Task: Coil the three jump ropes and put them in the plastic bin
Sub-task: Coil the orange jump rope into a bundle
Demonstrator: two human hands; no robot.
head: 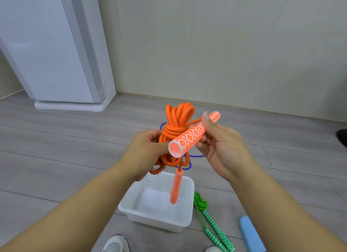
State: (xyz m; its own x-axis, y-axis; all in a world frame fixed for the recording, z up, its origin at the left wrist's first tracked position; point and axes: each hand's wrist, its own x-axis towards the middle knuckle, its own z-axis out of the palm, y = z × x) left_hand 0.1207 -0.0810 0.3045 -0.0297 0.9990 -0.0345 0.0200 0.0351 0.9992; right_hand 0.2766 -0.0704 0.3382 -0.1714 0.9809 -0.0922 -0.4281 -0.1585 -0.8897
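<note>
The left hand grips the coiled orange rope above the bin on the floor; the right hand pinches one handle, thumb along it.

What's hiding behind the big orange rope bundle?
A thin blue rope lies on the floor behind the orange rope bundle. Only a few curved bits show. The bundle, the left hand gripping it and the right hand holding its orange handle cover the rest.
</note>
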